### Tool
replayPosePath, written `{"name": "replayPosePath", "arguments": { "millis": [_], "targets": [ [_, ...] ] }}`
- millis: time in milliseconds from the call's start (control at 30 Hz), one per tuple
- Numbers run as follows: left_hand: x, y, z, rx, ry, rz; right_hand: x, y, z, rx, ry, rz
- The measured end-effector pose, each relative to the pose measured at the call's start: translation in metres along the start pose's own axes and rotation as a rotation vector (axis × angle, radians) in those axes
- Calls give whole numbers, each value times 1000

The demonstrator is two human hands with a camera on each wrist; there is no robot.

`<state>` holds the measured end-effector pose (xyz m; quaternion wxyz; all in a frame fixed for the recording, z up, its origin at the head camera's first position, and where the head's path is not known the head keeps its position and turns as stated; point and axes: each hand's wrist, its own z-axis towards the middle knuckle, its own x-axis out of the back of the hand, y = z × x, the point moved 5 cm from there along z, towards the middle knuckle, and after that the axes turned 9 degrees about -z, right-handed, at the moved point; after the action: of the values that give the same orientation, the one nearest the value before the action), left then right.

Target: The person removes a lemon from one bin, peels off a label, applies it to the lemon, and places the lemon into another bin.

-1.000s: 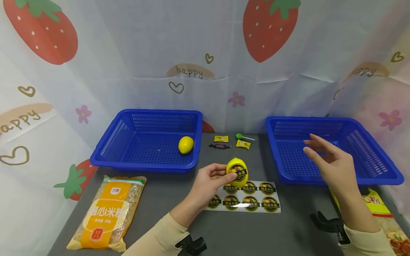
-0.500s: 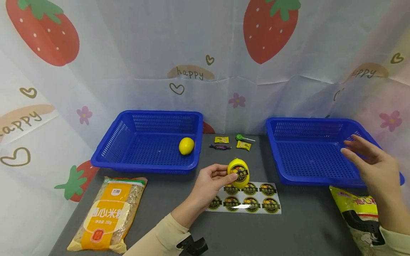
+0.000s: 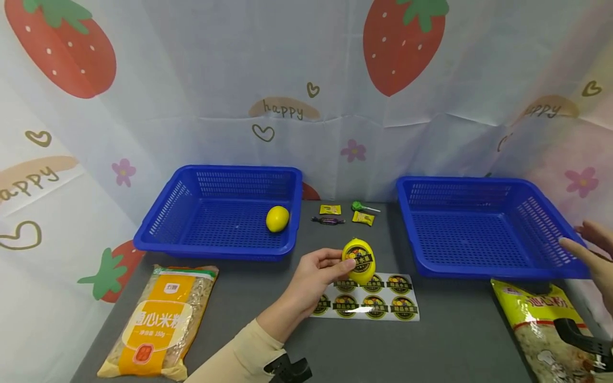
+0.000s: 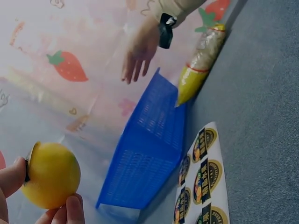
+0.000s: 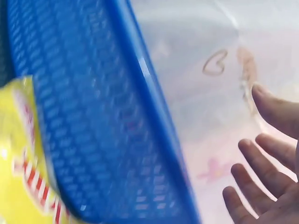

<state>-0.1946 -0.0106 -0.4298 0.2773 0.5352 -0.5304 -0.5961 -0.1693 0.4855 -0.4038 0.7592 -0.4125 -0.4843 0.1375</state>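
Observation:
My left hand (image 3: 320, 272) holds a yellow lemon (image 3: 359, 260) with a round black-and-gold sticker on it, just above a sticker sheet (image 3: 367, 301) on the grey table (image 3: 445, 340). In the left wrist view the same lemon (image 4: 50, 175) sits between thumb and fingertips. My right hand (image 3: 593, 250) hovers with straight fingers and nothing in it at the far right, beside the outer rim of the right blue basket (image 3: 483, 227). A second lemon (image 3: 278, 218) lies in the left blue basket (image 3: 220, 213).
Small wrapped candies (image 3: 330, 209) and a green lollipop (image 3: 359, 206) lie between the baskets. An orange noodle packet (image 3: 160, 319) lies front left, a yellow packet (image 3: 546, 324) front right. A strawberry-print cloth forms the back and side walls.
My right hand has swung from over the right basket to beyond its right rim. The left hand has kept the lemon almost still over the sticker sheet.

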Motion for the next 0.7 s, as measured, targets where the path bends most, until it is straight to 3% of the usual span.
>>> {"name": "replayPosePath", "arguments": {
  "millis": [167, 300, 533, 700],
  "targets": [
    [-3, -2, 2, 25, -15, -43, 2, 44, 18, -25, 13, -143],
    [-7, -4, 3, 42, -23, -61, -1, 88, 34, 2, -13, -180],
    [-18, -5, 11, 32, -47, -40, -4, 88, 27, 70, -142, -200],
    [-30, -5, 22, 32, -42, -10, -11, 131, 47, 103, -135, -209]
  ]
}}
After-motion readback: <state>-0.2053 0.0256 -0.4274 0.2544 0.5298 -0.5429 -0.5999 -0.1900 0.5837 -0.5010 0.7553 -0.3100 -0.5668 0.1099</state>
